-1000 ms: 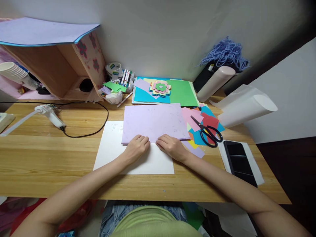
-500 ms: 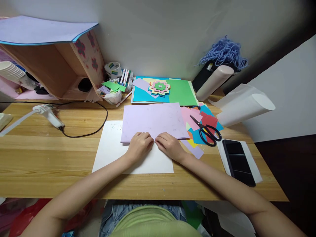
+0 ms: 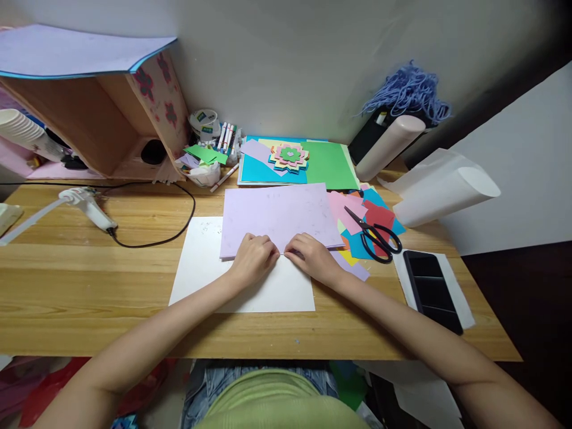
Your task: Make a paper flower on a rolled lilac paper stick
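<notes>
Pinching the near edge of a flat, rectangular lilac paper (image 3: 277, 214) with both bare hands, close together at the middle of that edge. Left hand (image 3: 255, 256): clamped on the edge, with fingers bent over and drawn in toward the thumb. Right hand (image 3: 310, 257): clamped on it just beside, fingers curled likewise. Lying at the middle of a pale wooden desk (image 3: 89, 298), partly over a plain white paper sheet (image 3: 196, 274) with small dark marks near its far left corner.

Just beyond, resting on blue and green paper sheets (image 3: 333, 167): a layered, many-petalled paper flower (image 3: 289, 155) with a green centre. To the right, strewn in a loose pile: pink, red, blue, yellow and lilac paper scraps (image 3: 379, 219), with black-handled scissors (image 3: 388, 260) lying open across them. Farther right, on a white paper piece: a dark rectangular phone (image 3: 433, 292). Behind, near the wall: a loosely rolled white paper (image 3: 447, 199), a leaning pale pink cylinder (image 3: 388, 149) and a tangle of blue yarn (image 3: 409, 89).

To the far left: white-barrelled markers (image 3: 226, 137), a round white tape roll (image 3: 204, 125), green paper pieces (image 3: 205, 155), an open brown box (image 3: 80, 119) with flower patterns on its side, stacked white paper cups (image 3: 22, 128) and a white glue gun (image 3: 92, 210) with a looping black cord.
</notes>
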The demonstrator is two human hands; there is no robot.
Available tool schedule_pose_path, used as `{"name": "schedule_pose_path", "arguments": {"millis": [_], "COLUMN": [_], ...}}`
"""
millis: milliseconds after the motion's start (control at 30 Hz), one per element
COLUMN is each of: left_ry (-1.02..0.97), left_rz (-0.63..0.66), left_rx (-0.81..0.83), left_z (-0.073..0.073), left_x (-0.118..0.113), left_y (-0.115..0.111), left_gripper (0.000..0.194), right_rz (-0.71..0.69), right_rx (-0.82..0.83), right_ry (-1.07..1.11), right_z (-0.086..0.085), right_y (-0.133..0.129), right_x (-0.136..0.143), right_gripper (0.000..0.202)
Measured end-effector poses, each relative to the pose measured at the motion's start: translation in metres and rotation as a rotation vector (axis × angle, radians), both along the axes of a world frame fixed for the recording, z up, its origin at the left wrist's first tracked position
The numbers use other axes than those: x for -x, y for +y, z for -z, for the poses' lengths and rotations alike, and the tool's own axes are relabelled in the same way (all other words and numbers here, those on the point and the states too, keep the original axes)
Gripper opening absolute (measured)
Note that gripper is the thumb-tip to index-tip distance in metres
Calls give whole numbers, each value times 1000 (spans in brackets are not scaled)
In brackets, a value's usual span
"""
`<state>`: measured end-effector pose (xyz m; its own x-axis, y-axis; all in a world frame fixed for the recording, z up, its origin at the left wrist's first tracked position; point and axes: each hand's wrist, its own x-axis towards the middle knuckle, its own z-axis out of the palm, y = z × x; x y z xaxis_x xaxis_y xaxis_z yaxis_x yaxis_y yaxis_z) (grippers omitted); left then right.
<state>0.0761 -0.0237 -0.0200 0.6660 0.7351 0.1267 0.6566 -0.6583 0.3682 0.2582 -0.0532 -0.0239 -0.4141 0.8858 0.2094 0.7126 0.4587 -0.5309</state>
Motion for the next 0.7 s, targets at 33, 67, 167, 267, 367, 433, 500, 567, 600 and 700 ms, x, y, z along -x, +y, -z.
{"name": "schedule_pose_path", "arguments": {"millis": [33,67,167,267,367,433,500,567,600,700], "left_ry": [10,17,22,39,59,63,69,72,70,52], "left_rz": [24,44,64,79,97,105,105,93,80,19], "left_rx": [-20,-38,-91,-157,-208,-232,-238,-214,-190,-75], "left_z": [1,2,4,4,6,7,8,8,7,1], "left_x": [1,2,3,1,0,-1,-2,-3,-4,-7], "left_y": [0,1,1,0,0,0,0,0,0,3], "left_gripper": [20,21,23,25,28,29,29,27,26,21], "right_rz": [-14,-23,-33,-40,-29,-5,26,64,85,158], "right_rx": [-32,-62,-137,-178,-191,-179,-148,-97,-66,66], "right_ry": [-22,-47,-119,-170,-159,-125,-84,-31,3,95], "right_z": [1,2,5,9,12,12,11,9,8,3], "right_y": [0,-1,-3,-4,-5,-7,-8,-9,-9,-3], "right_x": [0,0,1,2,3,4,5,7,8,8], "right_gripper": [10,12,18,21,20,19,16,13,11,8]}}
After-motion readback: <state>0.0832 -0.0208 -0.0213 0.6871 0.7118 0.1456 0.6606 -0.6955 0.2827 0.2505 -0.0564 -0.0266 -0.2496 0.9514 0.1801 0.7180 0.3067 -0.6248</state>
